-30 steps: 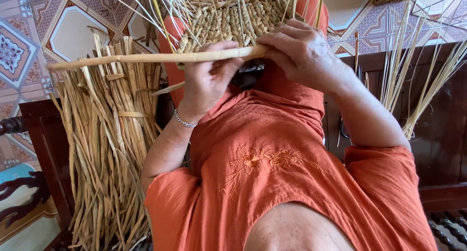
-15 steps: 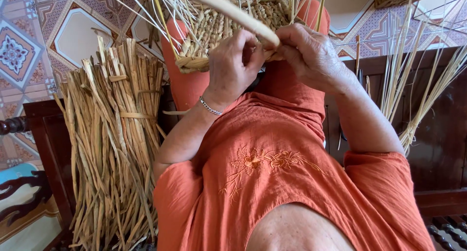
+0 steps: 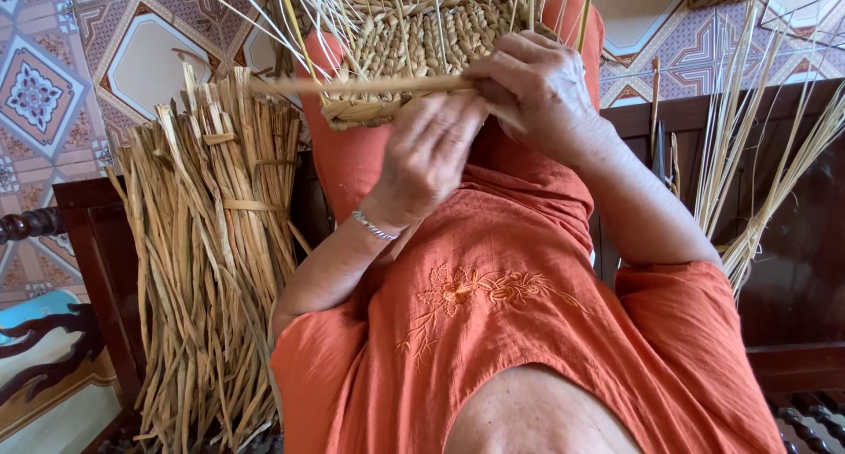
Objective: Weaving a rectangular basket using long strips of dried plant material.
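Both hands, left hand (image 3: pixel 431 155) and right hand (image 3: pixel 532 89), pinch a light, bendy reed (image 3: pixel 370 84) pointing toward 9 o'clock across the stiff basket (image 3: pixel 422 32); grip near the weave.

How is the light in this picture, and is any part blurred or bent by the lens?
Head view: soft, even daylight with no glare; the left hand and right hand on the woven basket look sharp; the bundle of dry straw is clear; the tiled floor leans at the edges, a wide-lens distortion.
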